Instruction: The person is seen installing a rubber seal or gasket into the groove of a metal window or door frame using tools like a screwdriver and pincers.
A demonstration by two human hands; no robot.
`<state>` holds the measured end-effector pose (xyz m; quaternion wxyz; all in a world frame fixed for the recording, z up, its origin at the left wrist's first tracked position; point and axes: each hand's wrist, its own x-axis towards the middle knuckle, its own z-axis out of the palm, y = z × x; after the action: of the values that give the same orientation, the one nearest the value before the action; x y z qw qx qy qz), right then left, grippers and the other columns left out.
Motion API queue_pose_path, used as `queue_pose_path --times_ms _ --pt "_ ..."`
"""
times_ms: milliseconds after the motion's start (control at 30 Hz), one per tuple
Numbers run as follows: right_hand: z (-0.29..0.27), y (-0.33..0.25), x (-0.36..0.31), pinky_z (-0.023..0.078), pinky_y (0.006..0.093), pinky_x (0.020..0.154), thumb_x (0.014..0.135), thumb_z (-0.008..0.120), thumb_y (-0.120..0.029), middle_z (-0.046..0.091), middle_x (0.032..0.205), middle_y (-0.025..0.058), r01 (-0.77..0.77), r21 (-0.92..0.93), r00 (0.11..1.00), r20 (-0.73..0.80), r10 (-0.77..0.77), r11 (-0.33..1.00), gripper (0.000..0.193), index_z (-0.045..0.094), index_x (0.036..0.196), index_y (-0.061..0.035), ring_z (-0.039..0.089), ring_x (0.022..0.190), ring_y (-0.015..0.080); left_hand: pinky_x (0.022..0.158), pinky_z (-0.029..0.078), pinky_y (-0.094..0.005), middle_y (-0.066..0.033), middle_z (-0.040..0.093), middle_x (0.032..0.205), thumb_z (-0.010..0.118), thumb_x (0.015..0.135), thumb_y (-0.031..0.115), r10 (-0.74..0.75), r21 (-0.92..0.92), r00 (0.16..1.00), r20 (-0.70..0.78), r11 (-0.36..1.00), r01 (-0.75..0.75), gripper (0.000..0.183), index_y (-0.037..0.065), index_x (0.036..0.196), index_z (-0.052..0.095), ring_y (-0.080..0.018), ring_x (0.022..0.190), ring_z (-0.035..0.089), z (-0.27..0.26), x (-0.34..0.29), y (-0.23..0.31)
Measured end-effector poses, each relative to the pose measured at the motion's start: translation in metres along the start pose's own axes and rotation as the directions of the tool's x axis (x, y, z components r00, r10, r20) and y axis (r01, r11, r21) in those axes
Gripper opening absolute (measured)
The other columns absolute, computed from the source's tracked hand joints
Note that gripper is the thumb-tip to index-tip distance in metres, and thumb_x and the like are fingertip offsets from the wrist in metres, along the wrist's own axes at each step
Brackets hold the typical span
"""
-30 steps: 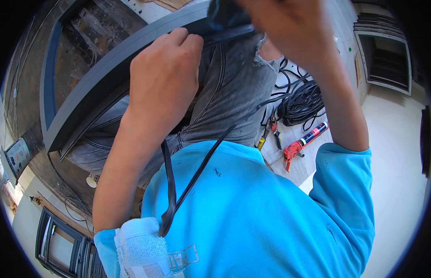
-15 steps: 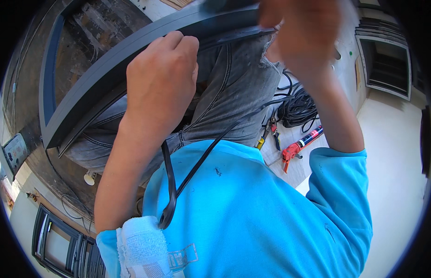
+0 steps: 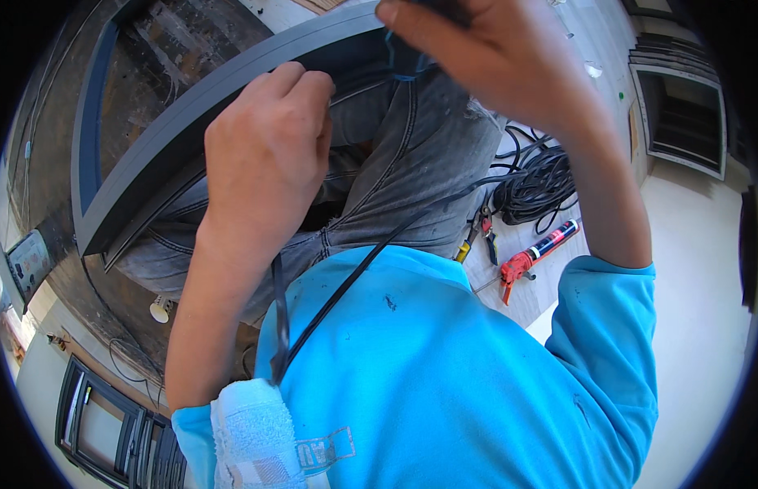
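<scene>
A person's left hand [image 3: 269, 159], fingers curled inward, was at a dark gray frame [image 3: 216, 96] across the lap [image 3: 379, 191]; the right hand [image 3: 513, 69] was raised near the upper end, though whether either gripped anything could not be told.

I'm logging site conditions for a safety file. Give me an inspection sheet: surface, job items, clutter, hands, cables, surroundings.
Surface: dark stained board, seen through the frame's opening.
Job's things: grey frame beside the person's jeans; black strip runs across the blue shirt.
Clutter: red caulking gun, pliers-like tool and black coil on the pale floor, right.
Hands: left hand at the frame, fingers curled, fingertips hidden; right hand by a dark, blue-edged thing, grip unclear.
Cables: thin dark cable at left, ends unclear; whether the coil is cable cannot be told.
Surroundings: dark frames at lower left; pale wall at right.
</scene>
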<state>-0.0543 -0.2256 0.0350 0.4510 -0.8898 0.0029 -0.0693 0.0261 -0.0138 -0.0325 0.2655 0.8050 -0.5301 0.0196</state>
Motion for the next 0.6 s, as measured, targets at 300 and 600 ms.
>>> queue_pose_path --times_ms 300,600 --pt "0.014 0.011 -0.002 0.048 0.0285 0.069 0.101 0.062 -0.011 0.059 0.087 0.0068 0.137 -0.195 0.978 -0.129 -0.164 0.971 0.030 0.048 0.126 -0.0012 0.060 0.078 0.0130 0.066 0.053 -0.0415 -0.0076 0.059 0.081 0.071 0.079 0.005 -0.029 0.003 0.999 -0.014 1.000 0.029 0.014 0.008 0.083 0.058 -0.0289 0.080 0.065 0.004 -0.003 -0.004" --pt "0.016 0.002 0.002 0.046 0.0340 0.066 0.101 0.060 -0.010 0.056 0.084 0.0094 0.064 -0.133 0.998 0.026 -0.061 0.989 0.030 0.049 0.125 0.0018 0.058 0.074 0.0209 0.066 0.052 -0.0422 -0.0084 0.058 0.081 0.069 0.079 0.003 -0.012 -0.021 1.000 -0.019 1.000 0.011 0.013 0.007 0.083 0.058 -0.0293 0.080 0.065 0.004 -0.005 -0.007"
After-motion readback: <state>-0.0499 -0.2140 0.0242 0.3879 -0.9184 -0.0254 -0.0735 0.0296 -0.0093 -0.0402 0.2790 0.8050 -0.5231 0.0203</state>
